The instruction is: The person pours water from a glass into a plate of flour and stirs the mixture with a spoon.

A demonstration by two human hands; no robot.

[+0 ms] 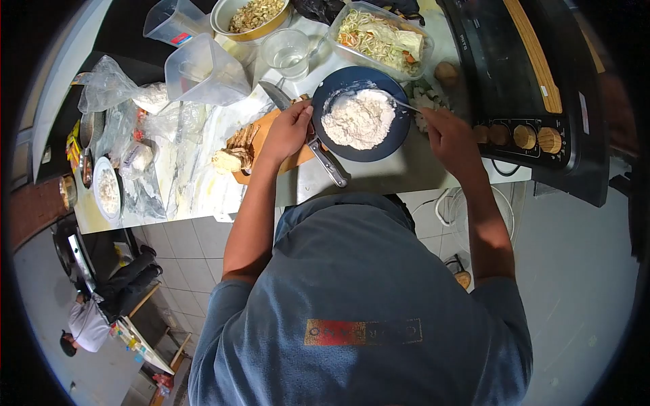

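Note:
A dark blue bowl [371, 154] holds a heap of white flour [359, 122]. My left hand [288, 132] grips its left rim, fingers closed. At the bowl's right side my right hand [443, 135] is closed around the handle of a metal spoon [405, 105], whose head is hidden in the flour. Under my left hand and forearm lies an orange cutting board [298, 161], with chopped brown pieces [242, 139] and a pale chunk [229, 161] at its left. A knife [328, 162] rests across the board, its middle covered by my hand.
Behind the bowl stand a tub of shredded vegetables [382, 40], a water cup [286, 54], a pot of chopped pieces [252, 17] and a clear jug [203, 71]. Plastic bags [145, 101] and a white plate [107, 189] lie left. A black stove [528, 135] is right; a person [88, 325] is far left.

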